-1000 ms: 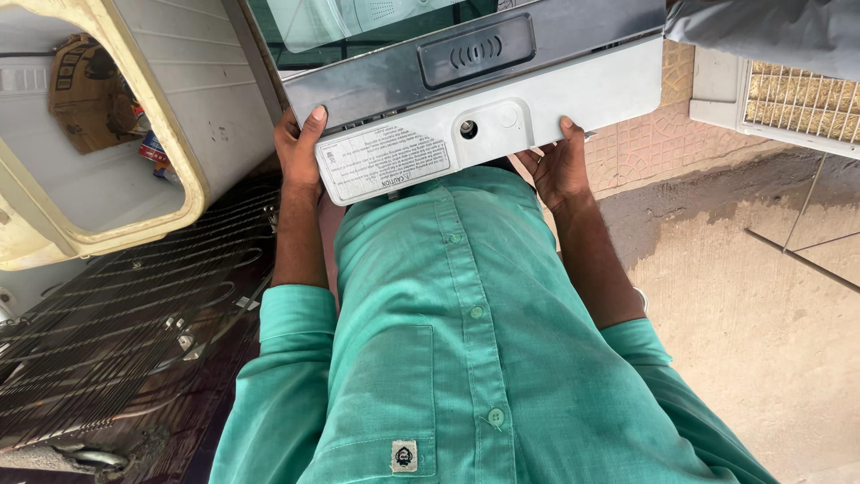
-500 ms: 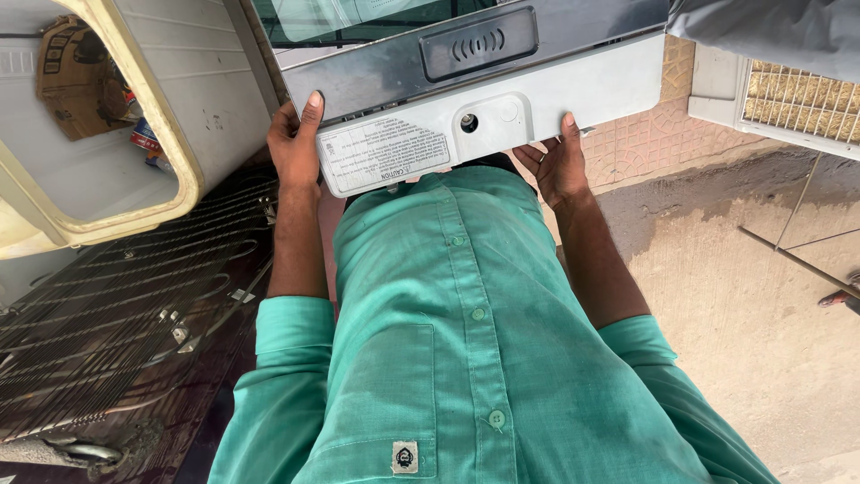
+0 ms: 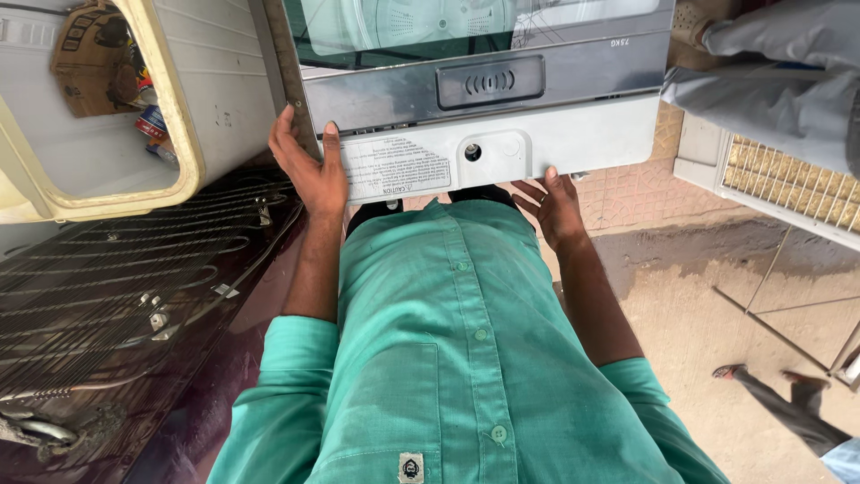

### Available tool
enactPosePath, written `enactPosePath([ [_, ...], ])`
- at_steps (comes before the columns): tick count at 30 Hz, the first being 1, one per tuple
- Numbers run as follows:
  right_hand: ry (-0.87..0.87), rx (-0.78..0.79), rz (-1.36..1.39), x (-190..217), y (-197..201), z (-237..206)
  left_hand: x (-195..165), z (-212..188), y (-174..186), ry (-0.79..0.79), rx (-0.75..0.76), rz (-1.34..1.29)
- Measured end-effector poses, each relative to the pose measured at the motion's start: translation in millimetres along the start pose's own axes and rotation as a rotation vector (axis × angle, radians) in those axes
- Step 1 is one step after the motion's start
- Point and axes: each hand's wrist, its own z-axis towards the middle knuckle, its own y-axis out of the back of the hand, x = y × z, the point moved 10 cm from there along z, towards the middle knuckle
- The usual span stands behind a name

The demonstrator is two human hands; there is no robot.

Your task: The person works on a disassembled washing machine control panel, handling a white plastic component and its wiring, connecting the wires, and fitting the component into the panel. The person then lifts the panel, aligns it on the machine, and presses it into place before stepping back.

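A top-loading washing machine [image 3: 555, 134] with a dark glass lid and a grey-white front panel stands right in front of me. My left hand [image 3: 309, 161] grips its near left corner, thumb on the panel beside a white label. My right hand [image 3: 555, 208] is under the bottom edge of the panel, fingers spread and palm turned up, touching or just below it. My green shirt fills the lower middle of the view.
On the left lies a dark fridge back with a black coil grid [image 3: 116, 305], and behind it an open cream fridge cabinet [image 3: 170, 116] holding cardboard. Another person's grey trouser leg [image 3: 779, 99] is at top right, and a sandalled foot [image 3: 743, 372] steps at lower right.
The washing machine's front panel has come lower and closer in view. My right hand has opened out beneath the panel's edge. A person's foot has come in at lower right.
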Motion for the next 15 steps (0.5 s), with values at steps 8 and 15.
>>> enactPosePath([
  [8,-0.082,0.218,-0.943,2,39,20,-15,-41,30,0.007,-0.184,0.059],
  [15,-0.074,0.715,-0.908,77,-8,11,-170,-81,24,-0.282,-0.248,-0.085],
])
